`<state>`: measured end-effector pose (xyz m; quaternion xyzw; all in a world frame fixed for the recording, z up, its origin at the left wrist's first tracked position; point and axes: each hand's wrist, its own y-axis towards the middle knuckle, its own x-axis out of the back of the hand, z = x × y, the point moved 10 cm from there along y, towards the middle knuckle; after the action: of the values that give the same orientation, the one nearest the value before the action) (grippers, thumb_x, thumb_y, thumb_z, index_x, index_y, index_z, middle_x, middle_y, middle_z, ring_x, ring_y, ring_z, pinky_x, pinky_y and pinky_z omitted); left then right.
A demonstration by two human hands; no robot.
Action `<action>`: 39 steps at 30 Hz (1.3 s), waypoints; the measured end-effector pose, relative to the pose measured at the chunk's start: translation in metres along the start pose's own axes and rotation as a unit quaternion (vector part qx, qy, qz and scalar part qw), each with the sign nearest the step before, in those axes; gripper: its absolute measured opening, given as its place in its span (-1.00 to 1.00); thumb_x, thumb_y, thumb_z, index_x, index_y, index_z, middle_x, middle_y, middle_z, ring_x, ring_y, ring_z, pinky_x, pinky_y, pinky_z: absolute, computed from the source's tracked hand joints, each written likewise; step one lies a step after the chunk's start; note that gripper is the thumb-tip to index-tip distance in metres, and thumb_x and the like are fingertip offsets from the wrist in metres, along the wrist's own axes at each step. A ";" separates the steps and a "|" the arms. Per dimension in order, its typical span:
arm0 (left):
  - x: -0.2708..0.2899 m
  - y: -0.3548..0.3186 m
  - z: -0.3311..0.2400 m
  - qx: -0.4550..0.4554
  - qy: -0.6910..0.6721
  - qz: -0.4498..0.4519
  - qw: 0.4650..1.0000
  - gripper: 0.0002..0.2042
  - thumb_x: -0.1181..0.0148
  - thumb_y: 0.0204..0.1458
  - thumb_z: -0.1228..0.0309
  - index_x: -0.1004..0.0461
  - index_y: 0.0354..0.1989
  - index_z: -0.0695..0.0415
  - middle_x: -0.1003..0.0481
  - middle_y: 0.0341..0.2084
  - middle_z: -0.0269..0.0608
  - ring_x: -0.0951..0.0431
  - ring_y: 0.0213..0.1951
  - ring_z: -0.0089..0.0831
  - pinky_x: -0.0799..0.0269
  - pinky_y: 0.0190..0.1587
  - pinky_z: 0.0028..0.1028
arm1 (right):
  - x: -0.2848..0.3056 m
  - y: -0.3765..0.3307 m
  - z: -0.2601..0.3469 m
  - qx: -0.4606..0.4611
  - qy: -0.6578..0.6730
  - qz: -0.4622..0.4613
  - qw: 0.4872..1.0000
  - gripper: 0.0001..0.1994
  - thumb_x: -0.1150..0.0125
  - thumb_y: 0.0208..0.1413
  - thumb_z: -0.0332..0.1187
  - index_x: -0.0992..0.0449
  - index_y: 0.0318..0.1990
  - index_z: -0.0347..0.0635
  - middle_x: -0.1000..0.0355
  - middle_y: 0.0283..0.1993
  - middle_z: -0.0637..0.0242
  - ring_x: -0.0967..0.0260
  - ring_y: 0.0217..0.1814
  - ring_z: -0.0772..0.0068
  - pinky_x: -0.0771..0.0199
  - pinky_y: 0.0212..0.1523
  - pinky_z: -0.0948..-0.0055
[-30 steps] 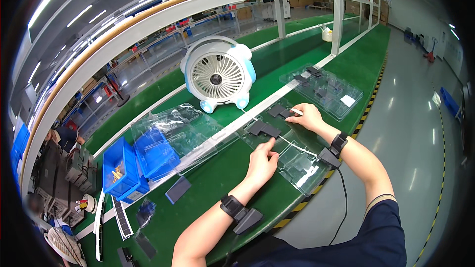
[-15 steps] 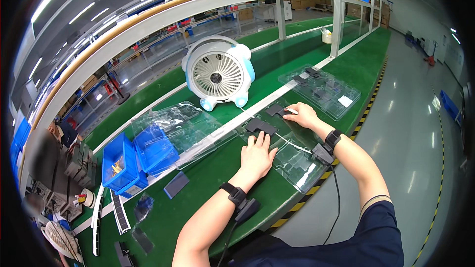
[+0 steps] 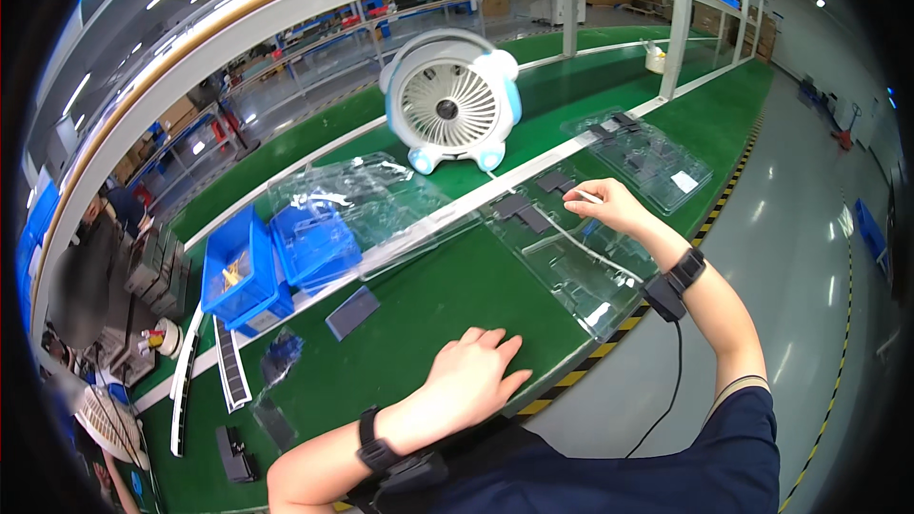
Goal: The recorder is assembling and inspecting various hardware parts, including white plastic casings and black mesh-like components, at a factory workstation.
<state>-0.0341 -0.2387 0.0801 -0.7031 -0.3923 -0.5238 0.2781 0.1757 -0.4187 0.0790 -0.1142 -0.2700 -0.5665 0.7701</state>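
My right hand (image 3: 609,207) pinches a slim white stick-like piece (image 3: 588,197) over the upper end of a clear plastic tray (image 3: 581,309). Dark flat blocks (image 3: 522,211) lie in that tray beside a white cable (image 3: 595,255), which runs across it. My left hand (image 3: 473,376) is held over the green tabletop near its front edge, fingers apart and with nothing in them. Beyond the tray stands a white and light-blue fan (image 3: 447,109) with a round grille.
Another clear tray (image 3: 685,192) with dark pieces lies at the right. Left of centre are empty clear trays (image 3: 352,192) and blue bins (image 3: 238,271). A dark flat panel (image 3: 352,314) rests on the green table (image 3: 409,333). A white frame post (image 3: 678,29) rises behind.
My left hand has left the dark block and drawn back toward the table's front edge. My right hand has lifted slightly from the tray, still pinching the white piece. The view has shifted.
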 end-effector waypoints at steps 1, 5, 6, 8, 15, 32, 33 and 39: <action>0.007 -0.016 0.007 0.013 -0.006 -0.003 1.000 -0.57 -0.11 0.02 0.17 -0.41 -0.01 0.20 -0.42 -0.06 -0.02 -0.40 -0.01 -0.15 -0.36 0.02 -0.28 | -0.016 -0.002 0.009 0.002 0.009 0.022 1.000 -0.68 -0.26 0.00 -0.14 -0.56 -0.21 -0.19 -0.46 -0.44 0.40 -0.33 -0.40 0.65 -0.32 -0.35 0.58; 0.041 -0.082 0.030 0.067 -0.019 -0.071 0.995 -0.59 -0.13 0.02 0.21 -0.40 -0.01 0.19 -0.44 -0.09 -0.06 -0.43 -0.05 -0.20 -0.37 -0.03 -0.31 | -0.084 -0.037 0.072 -0.015 0.054 0.103 0.993 -0.50 0.13 0.19 0.08 -0.56 -0.27 -0.19 -0.05 -0.65 0.56 0.00 -0.58 0.71 -0.01 -0.55 0.59; 0.049 -0.101 0.037 0.087 -0.031 -0.093 0.991 -0.60 -0.15 0.01 0.23 -0.40 -0.01 0.20 -0.45 -0.11 -0.07 -0.44 -0.08 -0.18 -0.38 -0.05 -0.32 | -0.104 -0.046 0.093 -0.014 0.064 0.128 0.990 -0.49 0.18 0.22 0.07 -0.55 -0.28 -0.20 -0.05 -0.65 0.57 0.03 -0.60 0.72 0.02 -0.57 0.61; 0.061 -0.135 0.056 0.129 -0.043 -0.132 0.982 -0.60 -0.17 -0.01 0.26 -0.40 -0.02 0.18 -0.46 -0.12 -0.07 -0.46 -0.11 -0.17 -0.39 -0.06 -0.33 | -0.143 -0.062 0.127 0.052 0.059 0.194 0.978 -0.55 0.15 0.23 0.00 -0.52 -0.32 -0.19 -0.07 -0.64 0.59 0.04 -0.60 0.76 0.04 -0.59 0.65; 0.111 -0.327 0.142 0.388 0.037 -0.382 0.838 -0.65 -0.29 -0.15 0.45 -0.49 -0.12 0.21 -0.53 -0.30 -0.09 -0.54 -0.28 -0.32 -0.44 -0.20 -0.42 | -0.314 -0.099 0.208 0.082 0.186 0.501 0.841 -0.77 -0.01 0.21 -0.25 -0.45 -0.24 -0.23 -0.39 -0.37 0.44 -0.29 -0.36 0.69 -0.32 -0.38 0.65; 0.086 -0.343 0.161 0.413 0.019 -0.344 0.843 -0.65 -0.38 -0.23 0.31 -0.50 -0.26 0.18 -0.45 -0.42 -0.22 -0.46 -0.33 -0.26 -0.42 -0.29 -0.36 | -0.475 -0.053 0.284 0.287 0.097 0.417 0.857 -0.56 -0.27 -0.04 -0.15 -0.44 -0.07 -0.27 -0.41 -0.43 0.28 -0.38 -0.34 0.39 -0.36 -0.31 0.38; 0.078 -0.338 0.162 0.402 -0.002 -0.335 0.852 -0.66 -0.37 -0.22 0.30 -0.50 -0.25 0.17 -0.45 -0.42 -0.22 -0.46 -0.33 -0.26 -0.42 -0.29 -0.36 | -0.485 -0.054 0.285 0.286 0.024 0.433 0.855 -0.51 -0.32 -0.11 -0.12 -0.44 -0.07 -0.26 -0.41 -0.42 0.24 -0.39 -0.33 0.36 -0.37 -0.29 0.38; 0.059 -0.337 0.173 0.400 -0.045 -0.314 0.860 -0.69 -0.34 -0.16 0.34 -0.50 -0.23 0.17 -0.46 -0.42 -0.24 -0.50 -0.38 -0.36 -0.43 -0.38 -0.44 | -0.514 -0.051 0.285 0.337 -0.113 0.455 0.817 -0.47 -0.50 -0.43 -0.13 -0.49 -0.24 -0.21 -0.39 -0.44 0.22 -0.38 -0.34 0.21 -0.35 -0.30 0.27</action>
<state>-0.2198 0.0965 0.0779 -0.3935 -0.7801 -0.3493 0.3385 -0.0630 0.1186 0.0283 -0.0208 -0.4460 -0.0082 0.8947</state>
